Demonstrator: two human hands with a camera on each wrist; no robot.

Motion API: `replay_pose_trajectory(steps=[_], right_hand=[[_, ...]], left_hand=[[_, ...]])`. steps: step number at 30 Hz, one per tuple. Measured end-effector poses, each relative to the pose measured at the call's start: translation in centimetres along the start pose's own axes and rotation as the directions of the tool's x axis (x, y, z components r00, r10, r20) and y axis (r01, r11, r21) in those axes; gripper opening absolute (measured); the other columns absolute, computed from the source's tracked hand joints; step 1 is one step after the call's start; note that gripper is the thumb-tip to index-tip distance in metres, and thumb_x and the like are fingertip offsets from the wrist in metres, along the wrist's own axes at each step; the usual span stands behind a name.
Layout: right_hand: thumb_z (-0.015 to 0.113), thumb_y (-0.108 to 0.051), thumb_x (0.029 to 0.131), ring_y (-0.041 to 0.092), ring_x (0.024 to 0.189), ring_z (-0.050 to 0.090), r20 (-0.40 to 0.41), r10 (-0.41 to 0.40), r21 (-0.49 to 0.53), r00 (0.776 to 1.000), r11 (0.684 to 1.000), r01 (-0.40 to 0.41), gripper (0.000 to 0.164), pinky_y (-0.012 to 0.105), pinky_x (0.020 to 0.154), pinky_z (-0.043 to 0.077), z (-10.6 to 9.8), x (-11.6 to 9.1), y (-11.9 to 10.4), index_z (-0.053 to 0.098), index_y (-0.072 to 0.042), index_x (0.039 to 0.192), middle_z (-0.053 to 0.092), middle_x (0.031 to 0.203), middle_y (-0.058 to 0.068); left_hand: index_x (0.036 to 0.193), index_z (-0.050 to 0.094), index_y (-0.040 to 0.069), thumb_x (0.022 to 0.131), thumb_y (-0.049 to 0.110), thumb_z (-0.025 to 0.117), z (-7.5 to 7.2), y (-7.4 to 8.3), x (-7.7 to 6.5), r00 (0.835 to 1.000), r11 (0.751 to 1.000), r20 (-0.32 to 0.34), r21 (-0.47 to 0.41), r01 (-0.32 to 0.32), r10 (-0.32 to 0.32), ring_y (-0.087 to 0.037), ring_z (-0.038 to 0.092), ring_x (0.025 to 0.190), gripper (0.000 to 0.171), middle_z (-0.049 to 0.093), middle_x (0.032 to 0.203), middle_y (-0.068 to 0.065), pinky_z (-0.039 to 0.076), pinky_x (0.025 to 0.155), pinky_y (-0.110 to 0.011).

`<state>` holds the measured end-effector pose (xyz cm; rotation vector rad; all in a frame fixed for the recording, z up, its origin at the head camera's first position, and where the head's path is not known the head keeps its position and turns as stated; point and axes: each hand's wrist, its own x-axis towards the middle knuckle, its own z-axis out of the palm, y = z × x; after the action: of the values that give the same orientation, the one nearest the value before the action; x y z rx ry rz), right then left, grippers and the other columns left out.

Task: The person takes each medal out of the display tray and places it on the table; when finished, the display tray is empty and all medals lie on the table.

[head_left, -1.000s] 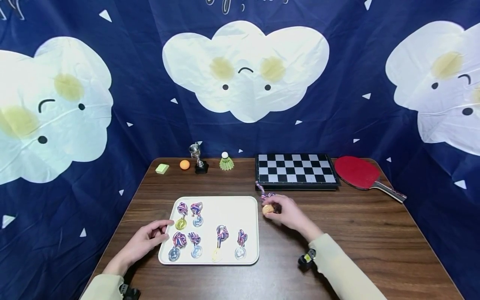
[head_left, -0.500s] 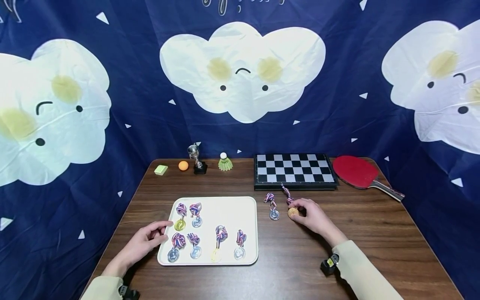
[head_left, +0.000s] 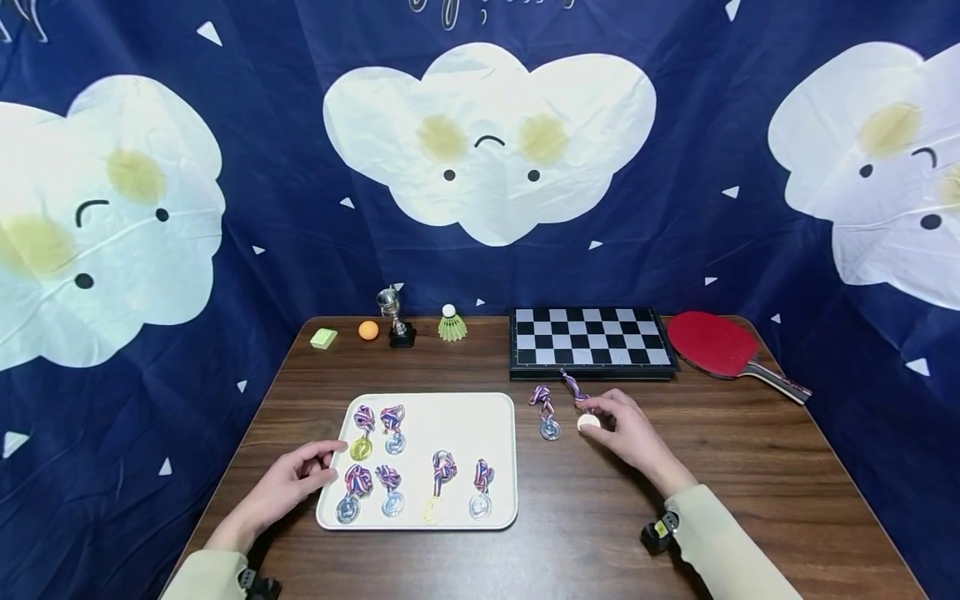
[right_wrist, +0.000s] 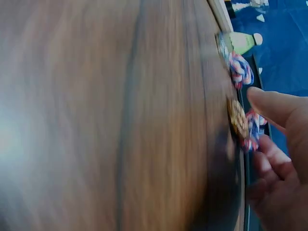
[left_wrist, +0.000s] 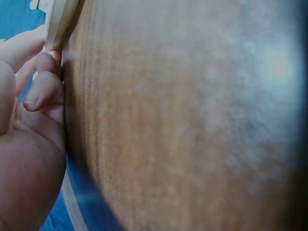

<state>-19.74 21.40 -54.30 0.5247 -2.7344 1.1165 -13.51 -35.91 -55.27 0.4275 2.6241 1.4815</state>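
Observation:
At the left rim of the white tray (head_left: 457,417), my left hand (head_left: 288,479) rests its fingertips, the other fingers loosely bent. Several gold and silver medals with striped ribbons lie on the tray, among them a yellow-gold medal (head_left: 362,449). My right hand (head_left: 630,433) is at a gold medal (head_left: 588,422) on the table. In the right wrist view, thumb (right_wrist: 269,103) and fingers stand apart around that medal and its ribbon (right_wrist: 254,130), without a visible pinch. Left of it lies a silver medal (head_left: 551,428), ribbon pointing back.
Along the back stand a green block (head_left: 323,338), an orange ball (head_left: 368,331), a small trophy (head_left: 397,318) and a shuttlecock (head_left: 452,323). A folded chessboard (head_left: 592,342) and a red table tennis bat (head_left: 712,343) lie at back right. A blue cloth hangs behind.
My right hand has moved right from the silver medal with the gold medal, which now lies beside it. Over the last half second it has barely shifted. My left hand stays at the tray rim.

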Motion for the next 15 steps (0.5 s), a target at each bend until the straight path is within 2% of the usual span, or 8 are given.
replay_pose_trajectory(steps=[4,8,12,15], right_hand=[[0.081,-0.026,0.077,0.018,0.089,0.051,-0.001,-0.034,0.030,0.999,0.999,0.034,0.036,0.037,0.077,0.040,0.9,0.1,-2.1,0.070,-0.021,0.110,0.059,0.099,0.002],[0.080,-0.028,0.077,0.013,0.097,0.053,0.096,-0.122,0.066,0.988,0.991,0.116,0.040,0.040,0.086,0.042,2.4,-0.1,-5.1,0.067,-0.022,0.115,0.062,0.103,-0.002],[0.076,-0.036,0.080,0.010,0.101,0.052,0.225,-0.202,0.058,0.953,0.979,0.194,0.043,0.038,0.089,0.043,4.0,-0.7,-8.2,0.063,-0.025,0.120,0.061,0.107,-0.006],[0.073,-0.040,0.082,0.007,0.099,0.052,0.290,-0.286,0.022,0.913,0.956,0.292,0.043,0.035,0.088,0.043,5.2,-1.0,-10.2,0.062,-0.027,0.121,0.061,0.106,-0.008]], left_hand=[[0.123,0.060,0.009,0.087,0.012,0.069,0.0,-0.3,0.0,1.000,1.000,0.002,-0.001,-0.030,0.030,-0.009,0.042,0.062,0.038,0.051,0.091,-0.010,0.037,0.052,-0.027],[0.123,0.060,0.010,0.087,0.013,0.070,0.0,-0.3,-0.1,1.000,1.000,0.002,-0.006,-0.014,0.015,-0.009,0.043,0.063,0.038,0.052,0.092,-0.011,0.038,0.053,-0.026],[0.124,0.059,0.010,0.086,0.013,0.071,-0.1,-0.2,-0.1,1.000,1.000,0.006,-0.016,-0.005,0.005,-0.009,0.044,0.065,0.040,0.052,0.094,-0.012,0.039,0.055,-0.025],[0.125,0.059,0.009,0.085,0.012,0.071,-0.1,-0.2,0.0,1.000,1.000,0.010,-0.024,-0.012,0.012,-0.009,0.044,0.065,0.041,0.052,0.094,-0.013,0.039,0.055,-0.025]])
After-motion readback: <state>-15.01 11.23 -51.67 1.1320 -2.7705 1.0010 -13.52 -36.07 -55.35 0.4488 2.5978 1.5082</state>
